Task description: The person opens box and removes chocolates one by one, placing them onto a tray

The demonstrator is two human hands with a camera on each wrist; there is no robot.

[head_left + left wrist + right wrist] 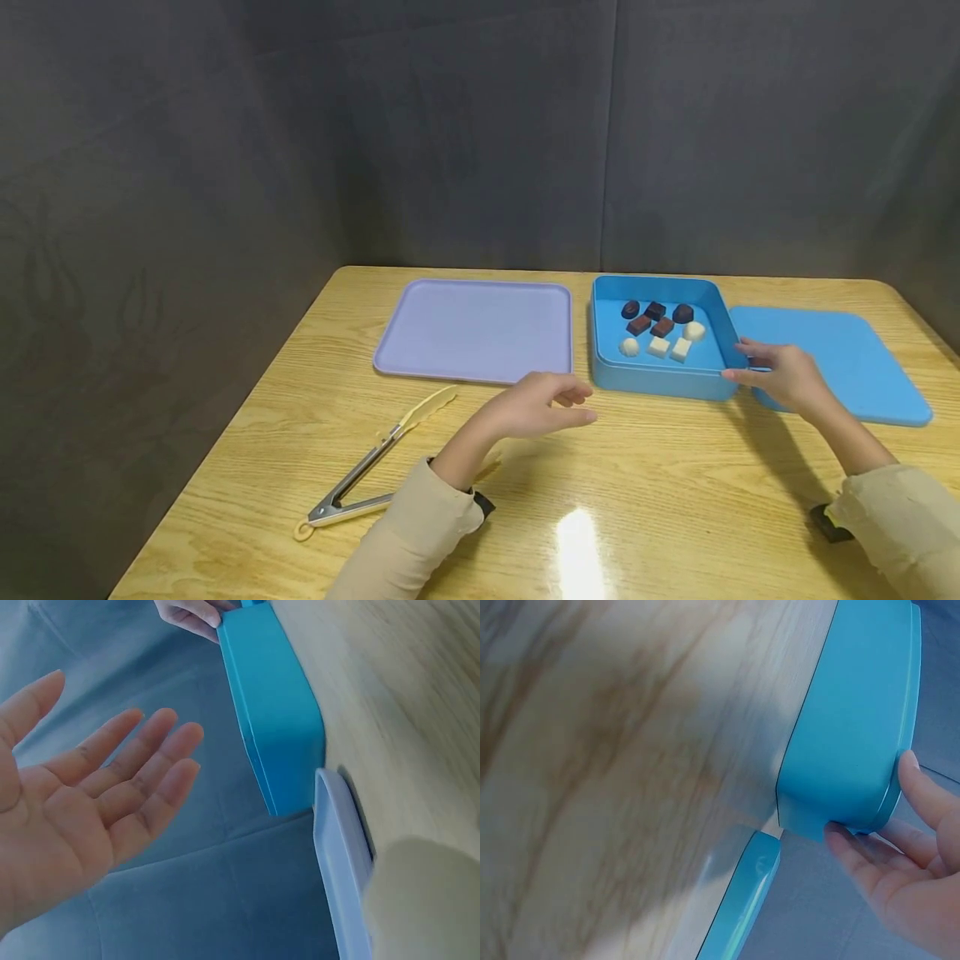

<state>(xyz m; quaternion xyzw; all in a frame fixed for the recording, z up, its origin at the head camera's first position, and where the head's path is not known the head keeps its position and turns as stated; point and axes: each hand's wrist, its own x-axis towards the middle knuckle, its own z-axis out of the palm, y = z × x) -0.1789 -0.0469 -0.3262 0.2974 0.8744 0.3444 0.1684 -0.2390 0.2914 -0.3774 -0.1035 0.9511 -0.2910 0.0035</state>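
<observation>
My right hand (783, 379) touches the near right corner of an open blue box (660, 382). In the right wrist view, its thumb (919, 776) lies at the rim and its fingers rest against the side wall. Inside the box sit several chocolates: dark and brown pieces (655, 311) towards the back, white pieces (658, 347) in front. My left hand (536, 406) hovers left of the box, apart from it, palm facing right. Its fingers (142, 757) are relaxed and hold nothing in the left wrist view.
A purple tray (480, 329) lies left of the box. The flat blue lid (847, 362) lies on the table (660, 483) to the right. Spread tongs (360, 475) with cream tips lie at front left, partly hidden by my left forearm. Dark cloth (480, 150) stands behind.
</observation>
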